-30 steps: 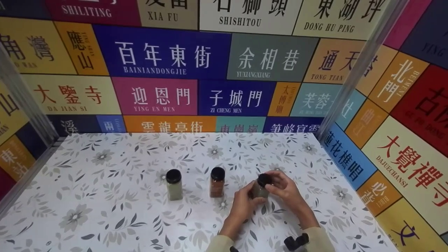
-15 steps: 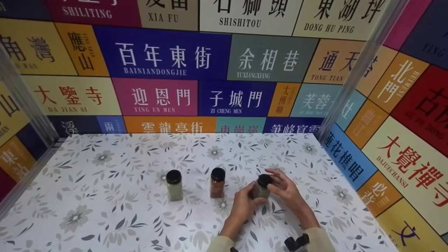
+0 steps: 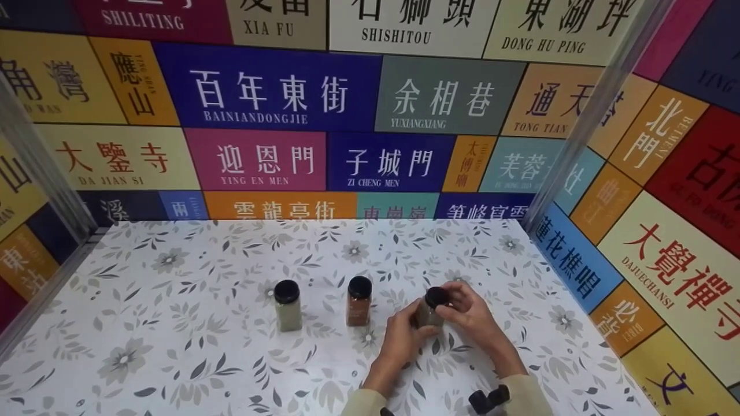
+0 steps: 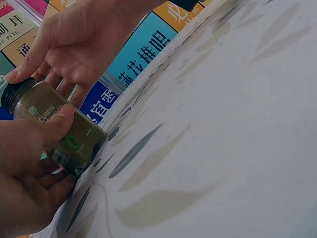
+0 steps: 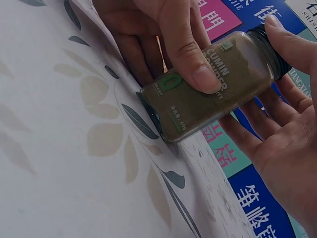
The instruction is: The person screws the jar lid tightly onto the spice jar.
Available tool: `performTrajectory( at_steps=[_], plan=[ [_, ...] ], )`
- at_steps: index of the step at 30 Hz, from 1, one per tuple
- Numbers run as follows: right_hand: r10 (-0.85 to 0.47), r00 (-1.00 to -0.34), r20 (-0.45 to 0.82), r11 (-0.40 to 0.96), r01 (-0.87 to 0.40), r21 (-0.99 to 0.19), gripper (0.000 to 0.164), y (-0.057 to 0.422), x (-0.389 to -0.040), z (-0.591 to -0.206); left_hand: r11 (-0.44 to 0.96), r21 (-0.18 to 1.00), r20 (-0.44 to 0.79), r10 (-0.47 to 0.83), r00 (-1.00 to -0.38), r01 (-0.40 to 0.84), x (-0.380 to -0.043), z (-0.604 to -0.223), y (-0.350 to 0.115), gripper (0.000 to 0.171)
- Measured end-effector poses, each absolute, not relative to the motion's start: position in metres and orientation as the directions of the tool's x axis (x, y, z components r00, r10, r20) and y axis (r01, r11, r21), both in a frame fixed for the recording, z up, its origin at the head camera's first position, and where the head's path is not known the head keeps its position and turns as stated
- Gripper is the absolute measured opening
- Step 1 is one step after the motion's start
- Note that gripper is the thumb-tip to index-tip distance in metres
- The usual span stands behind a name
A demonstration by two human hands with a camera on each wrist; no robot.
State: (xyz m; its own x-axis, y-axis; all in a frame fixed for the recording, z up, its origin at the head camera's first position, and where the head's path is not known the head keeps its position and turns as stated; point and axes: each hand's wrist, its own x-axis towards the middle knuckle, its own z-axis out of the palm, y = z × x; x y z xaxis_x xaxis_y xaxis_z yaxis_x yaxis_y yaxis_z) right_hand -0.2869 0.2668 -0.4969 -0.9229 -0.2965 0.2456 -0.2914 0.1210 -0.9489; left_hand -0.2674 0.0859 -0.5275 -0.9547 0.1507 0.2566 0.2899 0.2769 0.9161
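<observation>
A clear jar of cumin powder (image 5: 198, 89) with a black lid (image 3: 437, 296) stands upright on the table at the right. My left hand (image 3: 402, 335) grips the jar's body, its thumb across the label. At the lid is my right hand (image 3: 474, 312), with its thumb on the near side and its fingers round the far side. The lid sits on the jar's neck in both wrist views. To the left stand a jar of reddish-brown powder (image 3: 358, 309) and a jar of pale green powder (image 3: 288, 315), both with black lids and apart from my hands.
A white floral-patterned cloth (image 3: 191, 323) covers the table. Colourful panels with Chinese lettering (image 3: 266, 86) rise behind it and at both sides. A black device (image 3: 489, 400) is at the right sleeve.
The right hand's fingers shift slightly about the lid: they lift and spread at half a second ago, then draw back in. The left hand and all the jars keep their places.
</observation>
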Motion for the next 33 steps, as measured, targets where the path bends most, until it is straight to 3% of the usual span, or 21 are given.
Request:
performTrajectory(
  at_steps=[7,16,28,33],
  plan=[
    [-0.317,-0.911,0.263,0.14,-0.319,-0.937,0.047,0.2683,-0.2875,-0.4957,0.272,0.915,0.267,0.147,-0.952,0.298,-0.2678,-0.5262,0.0854,0.058],
    [-0.424,-0.849,0.314,0.018,-0.354,-0.935,0.043,0.273,-0.2884,-0.4967,0.25,0.92,0.267,0.165,-0.949,0.302,-0.2681,-0.5284,0.0856,0.054],
    [-0.355,-0.88,0.315,0.067,-0.36,-0.931,0.038,0.2705,-0.2885,-0.4988,0.244,0.919,0.281,0.148,-0.948,0.31,-0.2669,-0.5286,0.086,0.054],
    [-0.316,-0.912,0.259,0.098,-0.303,-0.948,0.039,0.2695,-0.2868,-0.4972,0.236,0.92,0.283,0.15,-0.947,0.312,-0.2666,-0.5293,0.0862,0.053]
  ],
)
